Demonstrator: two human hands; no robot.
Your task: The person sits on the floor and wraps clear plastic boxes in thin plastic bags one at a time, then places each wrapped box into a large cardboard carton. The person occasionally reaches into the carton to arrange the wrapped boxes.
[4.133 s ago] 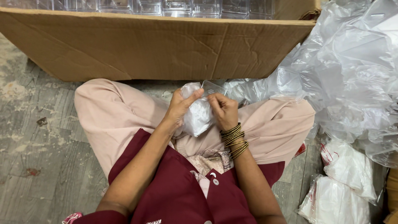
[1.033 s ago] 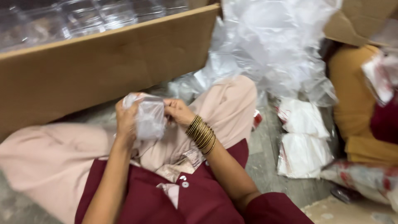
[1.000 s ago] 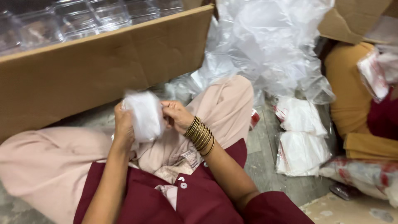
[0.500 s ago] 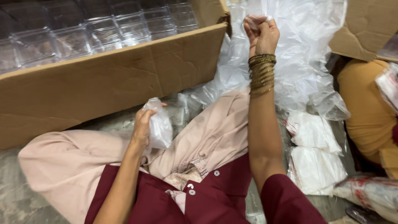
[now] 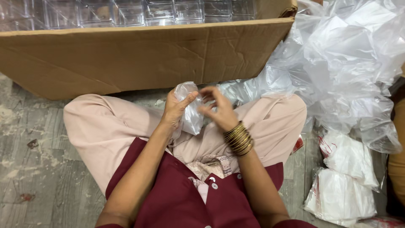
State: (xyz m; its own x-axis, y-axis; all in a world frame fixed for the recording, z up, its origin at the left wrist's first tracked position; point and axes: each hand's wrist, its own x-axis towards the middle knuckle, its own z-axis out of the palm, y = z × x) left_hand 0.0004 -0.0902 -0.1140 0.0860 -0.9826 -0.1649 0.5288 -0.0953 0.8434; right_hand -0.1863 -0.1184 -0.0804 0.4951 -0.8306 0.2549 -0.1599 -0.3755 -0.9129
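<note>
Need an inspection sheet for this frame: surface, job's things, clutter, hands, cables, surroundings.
Surface: grey worn plank floor; person sits cross-legged on it.
Job's things: small clear plastic bag, held over the lap.
Clutter: heap of loose clear plastic sheeting at right; white packets beside the knee.
Hands: left hand grips the bag; right hand, bangles on the wrist, blurred at the bag's edge, contact unclear.
Cables: nothing seen.
Surroundings: large cardboard box ahead, holding clear plastic containers.

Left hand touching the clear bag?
Touching. Head view: the left hand grips the clear bag, thumb pressed across its top; the bag hangs from that grip.
</note>
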